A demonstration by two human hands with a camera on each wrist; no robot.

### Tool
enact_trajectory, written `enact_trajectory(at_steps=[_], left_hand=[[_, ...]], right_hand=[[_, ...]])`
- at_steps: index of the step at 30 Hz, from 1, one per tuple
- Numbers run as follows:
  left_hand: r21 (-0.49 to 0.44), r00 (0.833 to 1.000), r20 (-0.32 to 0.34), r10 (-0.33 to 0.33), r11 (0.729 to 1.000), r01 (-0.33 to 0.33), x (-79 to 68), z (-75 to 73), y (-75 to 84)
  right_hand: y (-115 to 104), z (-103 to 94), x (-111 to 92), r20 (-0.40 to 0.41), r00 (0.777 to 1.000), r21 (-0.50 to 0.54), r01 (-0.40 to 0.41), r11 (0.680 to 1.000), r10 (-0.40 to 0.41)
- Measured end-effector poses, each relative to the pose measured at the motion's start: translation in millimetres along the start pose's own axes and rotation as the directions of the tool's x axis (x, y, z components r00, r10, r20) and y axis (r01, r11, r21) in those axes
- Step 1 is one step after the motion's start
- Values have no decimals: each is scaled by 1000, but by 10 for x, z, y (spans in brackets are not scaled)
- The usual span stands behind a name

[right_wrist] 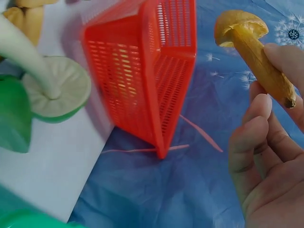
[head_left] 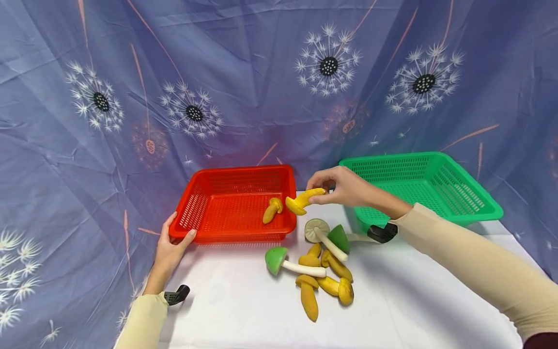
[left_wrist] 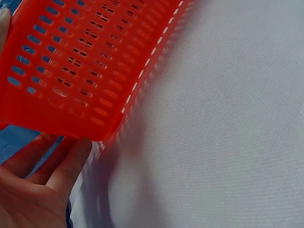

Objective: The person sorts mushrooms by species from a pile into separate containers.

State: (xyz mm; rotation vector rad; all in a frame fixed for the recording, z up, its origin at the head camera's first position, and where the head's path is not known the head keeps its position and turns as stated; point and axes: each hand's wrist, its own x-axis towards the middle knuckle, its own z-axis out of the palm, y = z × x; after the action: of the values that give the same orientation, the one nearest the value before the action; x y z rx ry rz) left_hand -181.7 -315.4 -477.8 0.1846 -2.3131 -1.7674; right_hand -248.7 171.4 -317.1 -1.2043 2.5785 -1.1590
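My right hand (head_left: 342, 186) pinches a yellow toy mushroom (head_left: 301, 201) by its stem, thumb against fingers. Its cap points left, just over the right rim of the red basket (head_left: 244, 239). My left hand (head_left: 171, 249) holds that basket's near left corner; in the left wrist view, its fingers (left_wrist: 71, 166) reach the basket's end wall. Inside the basket, toward the right, lies one yellow mushroom (head_left: 272, 211). On the white table, between the baskets and nearer to me, lie more yellow mushrooms (head_left: 309, 298) and green-capped mushrooms (head_left: 275, 260) with white stems, some overlapping.
A green basket (head_left: 475, 215) stands at the right, partly behind my right forearm. Behind both baskets hangs a blue cloth (head_left: 261, 97) with dandelion prints. The white tablecloth (head_left: 244, 300) spreads in front.
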Motion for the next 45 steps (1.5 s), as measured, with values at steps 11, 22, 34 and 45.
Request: enact_trajectory(at_steps=[11,22,34,45], left_hand=[[-3,1000,2,-4,1000,4,28,-27,-60],[1,1000,-16,8,1000,-8,14,-42,-79],[-1,1000,-11,18,1000,-18,-5,-17,-46],[-4,999,-14,45,999,-45,2,-11,-34]], right_hand=[[107,175,544,-72,995,23,74,997,-72],[166,448,1231,-83,996,139,-9,990,21],[269,850,1770,-48,988,146,-136,980,144],[398,1113,1954,-31,974,193,-213,958,223]])
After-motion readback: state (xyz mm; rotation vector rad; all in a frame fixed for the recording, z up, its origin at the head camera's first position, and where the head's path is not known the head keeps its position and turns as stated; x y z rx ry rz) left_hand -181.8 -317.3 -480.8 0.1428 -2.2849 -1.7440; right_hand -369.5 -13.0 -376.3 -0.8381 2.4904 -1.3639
